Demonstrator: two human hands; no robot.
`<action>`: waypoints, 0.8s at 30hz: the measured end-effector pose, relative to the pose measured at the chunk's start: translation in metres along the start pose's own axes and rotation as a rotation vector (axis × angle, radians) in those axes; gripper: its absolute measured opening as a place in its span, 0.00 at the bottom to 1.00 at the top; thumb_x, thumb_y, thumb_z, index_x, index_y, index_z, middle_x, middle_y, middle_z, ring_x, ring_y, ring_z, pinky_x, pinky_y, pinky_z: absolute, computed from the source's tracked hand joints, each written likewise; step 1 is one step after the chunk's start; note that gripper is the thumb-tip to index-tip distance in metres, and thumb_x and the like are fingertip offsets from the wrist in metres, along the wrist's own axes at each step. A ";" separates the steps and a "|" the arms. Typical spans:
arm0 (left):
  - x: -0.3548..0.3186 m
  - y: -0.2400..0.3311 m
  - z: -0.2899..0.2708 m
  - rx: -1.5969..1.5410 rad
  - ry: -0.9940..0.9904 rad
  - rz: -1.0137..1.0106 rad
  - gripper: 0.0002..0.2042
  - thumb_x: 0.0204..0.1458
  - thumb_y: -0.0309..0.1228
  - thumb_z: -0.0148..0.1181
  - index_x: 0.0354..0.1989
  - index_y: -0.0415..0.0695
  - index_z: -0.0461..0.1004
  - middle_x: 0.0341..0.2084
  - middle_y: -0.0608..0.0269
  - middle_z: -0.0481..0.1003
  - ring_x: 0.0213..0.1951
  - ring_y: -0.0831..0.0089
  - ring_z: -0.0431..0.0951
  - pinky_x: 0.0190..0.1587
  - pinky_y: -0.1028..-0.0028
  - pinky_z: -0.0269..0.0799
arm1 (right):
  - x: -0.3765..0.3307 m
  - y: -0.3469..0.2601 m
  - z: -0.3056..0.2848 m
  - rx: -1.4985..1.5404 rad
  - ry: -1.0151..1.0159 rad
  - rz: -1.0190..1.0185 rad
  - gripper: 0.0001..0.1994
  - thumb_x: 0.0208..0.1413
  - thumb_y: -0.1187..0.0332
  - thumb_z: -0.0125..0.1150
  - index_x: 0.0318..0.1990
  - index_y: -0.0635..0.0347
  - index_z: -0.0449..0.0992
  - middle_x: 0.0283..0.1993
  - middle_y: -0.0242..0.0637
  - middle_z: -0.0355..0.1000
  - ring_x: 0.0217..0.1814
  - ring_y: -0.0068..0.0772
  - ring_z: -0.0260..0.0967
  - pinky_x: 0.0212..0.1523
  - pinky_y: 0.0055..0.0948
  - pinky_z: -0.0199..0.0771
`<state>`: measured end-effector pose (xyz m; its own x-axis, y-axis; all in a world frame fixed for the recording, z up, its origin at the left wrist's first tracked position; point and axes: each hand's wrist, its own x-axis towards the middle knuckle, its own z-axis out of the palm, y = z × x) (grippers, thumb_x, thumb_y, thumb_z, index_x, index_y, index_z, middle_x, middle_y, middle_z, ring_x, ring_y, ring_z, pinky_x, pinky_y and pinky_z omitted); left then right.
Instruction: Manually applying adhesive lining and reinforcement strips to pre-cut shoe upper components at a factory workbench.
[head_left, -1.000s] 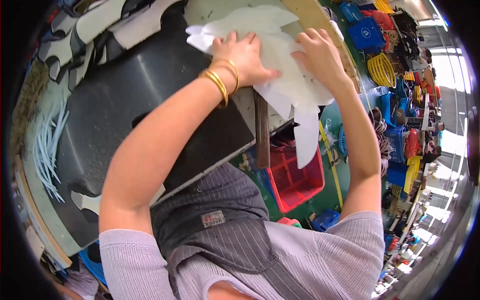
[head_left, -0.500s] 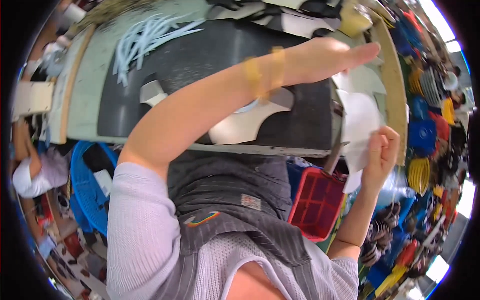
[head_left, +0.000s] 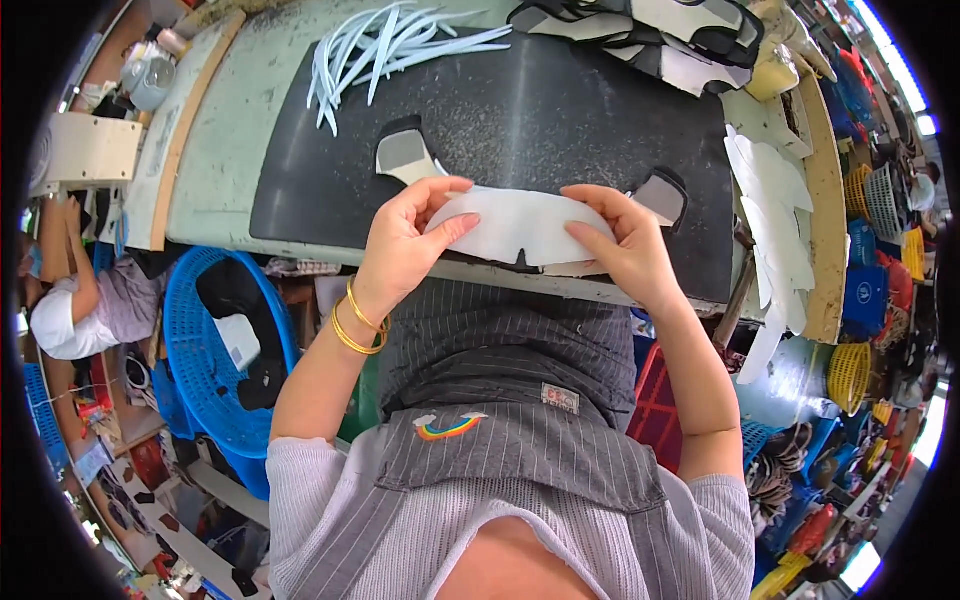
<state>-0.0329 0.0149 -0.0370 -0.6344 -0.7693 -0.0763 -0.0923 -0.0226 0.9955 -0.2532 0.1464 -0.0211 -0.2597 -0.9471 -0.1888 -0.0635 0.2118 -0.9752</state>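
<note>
Both of my hands hold one curved white cut piece [head_left: 522, 226] with a small notch in its lower edge. My left hand [head_left: 402, 243], with gold bangles at the wrist, grips its left end. My right hand [head_left: 625, 243] grips its right end. The piece hovers over the front edge of a black mat [head_left: 540, 110] on the pale green workbench [head_left: 235, 130]. Two grey-and-black shaped pieces, one at the left [head_left: 405, 155] and one at the right [head_left: 660, 193], lie on the mat just behind my hands.
A pile of white strips [head_left: 385, 45] lies at the mat's far left. Black and white cut pieces [head_left: 660, 30] sit at the far right. A stack of white cut pieces [head_left: 775, 215] lies on the bench's right end. A blue basket [head_left: 225, 350] and another person [head_left: 75, 300] are at left.
My hands left the white stack at the bench's right end and came together over the mat's front edge; both now hold a single white piece. The view swung back to centre.
</note>
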 end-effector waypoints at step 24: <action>-0.011 0.002 0.032 0.977 -0.296 0.650 0.31 0.41 0.31 0.67 0.60 0.53 0.71 0.62 0.63 0.66 0.61 0.61 0.65 0.58 0.63 0.61 | -0.022 0.014 0.015 -0.643 0.125 -0.515 0.18 0.53 0.78 0.60 0.53 0.63 0.75 0.42 0.48 0.67 0.37 0.48 0.71 0.37 0.37 0.73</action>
<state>-0.0507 0.0441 -0.0359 -0.9170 -0.2792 0.2849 -0.1509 0.9039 0.4002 -0.2340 0.1667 -0.0321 -0.1506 -0.9373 0.3143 -0.7320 -0.1080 -0.6727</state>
